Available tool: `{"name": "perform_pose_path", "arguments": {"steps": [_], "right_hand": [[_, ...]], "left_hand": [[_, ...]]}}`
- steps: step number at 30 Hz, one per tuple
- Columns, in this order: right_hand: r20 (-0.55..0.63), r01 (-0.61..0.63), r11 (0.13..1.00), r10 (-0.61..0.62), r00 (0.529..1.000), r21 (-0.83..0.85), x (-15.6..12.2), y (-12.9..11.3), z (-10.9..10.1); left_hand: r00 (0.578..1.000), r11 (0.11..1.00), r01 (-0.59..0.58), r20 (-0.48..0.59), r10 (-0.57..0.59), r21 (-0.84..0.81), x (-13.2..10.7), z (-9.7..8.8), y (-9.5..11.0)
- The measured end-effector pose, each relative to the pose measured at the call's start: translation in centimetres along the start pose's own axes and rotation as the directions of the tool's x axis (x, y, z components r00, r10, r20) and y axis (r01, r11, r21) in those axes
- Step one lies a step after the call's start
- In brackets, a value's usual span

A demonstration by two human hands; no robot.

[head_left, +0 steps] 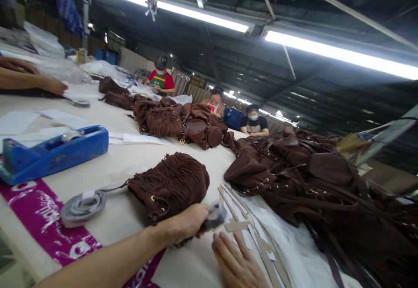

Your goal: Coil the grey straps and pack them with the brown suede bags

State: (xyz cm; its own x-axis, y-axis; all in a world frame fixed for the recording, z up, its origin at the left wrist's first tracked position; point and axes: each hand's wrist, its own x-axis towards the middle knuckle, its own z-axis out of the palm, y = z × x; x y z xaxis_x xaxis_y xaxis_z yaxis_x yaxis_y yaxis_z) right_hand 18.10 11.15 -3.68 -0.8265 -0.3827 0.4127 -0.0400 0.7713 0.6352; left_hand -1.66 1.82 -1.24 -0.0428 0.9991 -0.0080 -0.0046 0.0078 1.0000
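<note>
My left hand (187, 222) reaches in from the lower left, its fingers closed round a small grey wrapped bundle (215, 215), blurred by motion. My right hand (238, 264) is just below the bundle, fingers stretched out and apart, with nothing seen in it. Behind my left hand, a brown fringed drawstring bag (173, 181) lies on the white table. A strap runs from its left side to a grey wrapped coil (84, 206) with a white band round it. Beside my right hand lie strips of card and paper (240, 225).
A blue tape dispenser (65, 151) stands at left, near a purple printed strip (48, 218). Brown bags are piled at the back (176, 120) and right (294, 170). Clear plastic (287, 231) lies before the right pile. Another person's hands (29, 77) work at far left; several people sit beyond.
</note>
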Motion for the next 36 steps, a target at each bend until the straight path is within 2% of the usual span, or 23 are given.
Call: {"name": "perform_pose_path", "arguments": {"steps": [1, 2, 3, 4, 5, 6, 8, 10, 13, 15, 17, 20, 22, 24, 26, 30, 33, 35, 36], "right_hand": [[-0.033, 0.012, 1.000, -0.011, 0.999, 0.016, -0.6, 0.2, -0.7], [-0.063, -0.030, 0.999, 0.032, 0.997, 0.033, -0.9, 0.5, -1.5], [-0.085, -0.132, 0.990, 0.136, 0.987, 0.054, -0.9, 1.0, -2.4], [-0.089, -0.277, 0.957, 0.284, 0.955, 0.081, -0.6, 1.5, -3.4], [-0.066, -0.419, 0.901, 0.428, 0.902, 0.113, 0.1, 1.9, -4.4], [-0.025, -0.509, 0.848, 0.518, 0.855, 0.145, 1.1, 2.3, -5.3], [0.104, -0.529, 0.831, 0.519, 0.848, 0.170, 3.4, 2.6, -6.3], [0.241, -0.519, 0.841, 0.478, 0.845, 0.154, 5.6, 2.3, -6.2], [0.403, -0.539, 0.842, 0.487, 0.775, 0.018, 7.3, 1.0, -4.5], [0.421, -0.524, 0.849, 0.499, 0.758, -0.064, 7.3, 0.2, -3.2], [0.354, -0.490, 0.869, 0.481, 0.802, -0.070, 6.9, -0.3, -2.2], [0.198, -0.454, 0.890, 0.452, 0.870, -0.040, 6.0, -0.5, -1.8], [0.135, -0.463, 0.885, 0.464, 0.875, -0.040, 5.6, -0.4, -1.8], [0.092, -0.485, 0.874, 0.486, 0.869, -0.043, 5.5, -0.4, -1.7], [0.057, -0.504, 0.863, 0.505, 0.861, -0.029, 5.7, -0.5, -1.3], [0.020, -0.534, 0.845, 0.534, 0.846, 0.021, 6.3, -0.7, -0.2], [0.006, -0.538, 0.839, 0.540, 0.842, 0.073, 6.5, -0.3, 0.0], [0.088, -0.531, 0.821, 0.525, 0.847, 0.210, 6.1, 0.8, -0.4], [0.166, -0.543, 0.778, 0.518, 0.839, 0.316, 5.7, 1.6, -0.6]], "left_hand": [[0.996, 0.990, -0.072, -0.040, 0.077, 0.119, -0.3, -0.3, 0.3], [0.988, 0.957, -0.119, -0.065, 0.141, 0.266, -0.6, -0.5, 0.6], [0.980, 0.902, -0.138, -0.075, 0.184, 0.410, -1.0, -0.5, 0.8], [0.978, 0.843, -0.140, -0.062, 0.201, 0.519, -1.3, -0.3, 1.0], [0.977, 0.784, -0.133, -0.051, 0.206, 0.606, -1.5, -0.1, 1.1], [0.977, 0.728, -0.132, -0.037, 0.212, 0.673, -1.8, 0.3, 1.1], [0.971, 0.641, -0.150, -0.010, 0.238, 0.753, -2.0, 1.1, 0.9], [0.964, 0.577, -0.167, 0.010, 0.265, 0.800, -2.0, 1.8, 0.5], [0.966, 0.506, -0.167, 0.038, 0.256, 0.846, -2.1, 2.4, -0.2], [0.969, 0.504, -0.155, 0.031, 0.246, 0.850, -2.3, 2.6, -0.4], [0.968, 0.561, -0.145, -0.001, 0.250, 0.815, -2.4, 2.5, -0.3], [0.984, 0.747, -0.152, 0.031, 0.174, 0.647, -2.4, 1.5, 0.5], [0.993, 0.897, -0.090, 0.110, 0.047, 0.434, -2.0, 0.5, 1.1], [0.983, 0.979, 0.037, 0.169, -0.072, 0.198, -1.5, -0.5, 1.3], [0.967, 0.988, 0.155, 0.208, -0.149, -0.016, -1.0, -1.5, 1.3], [0.927, 0.906, 0.304, 0.309, -0.211, -0.294, -0.6, -2.4, 1.2], [0.921, 0.880, 0.329, 0.321, -0.220, -0.341, -0.6, -2.1, 1.2], [0.932, 0.887, 0.315, 0.287, -0.222, -0.338, -0.6, -1.8, 1.0], [0.940, 0.890, 0.305, 0.259, -0.223, -0.340, -0.5, -1.6, 0.9]]}}
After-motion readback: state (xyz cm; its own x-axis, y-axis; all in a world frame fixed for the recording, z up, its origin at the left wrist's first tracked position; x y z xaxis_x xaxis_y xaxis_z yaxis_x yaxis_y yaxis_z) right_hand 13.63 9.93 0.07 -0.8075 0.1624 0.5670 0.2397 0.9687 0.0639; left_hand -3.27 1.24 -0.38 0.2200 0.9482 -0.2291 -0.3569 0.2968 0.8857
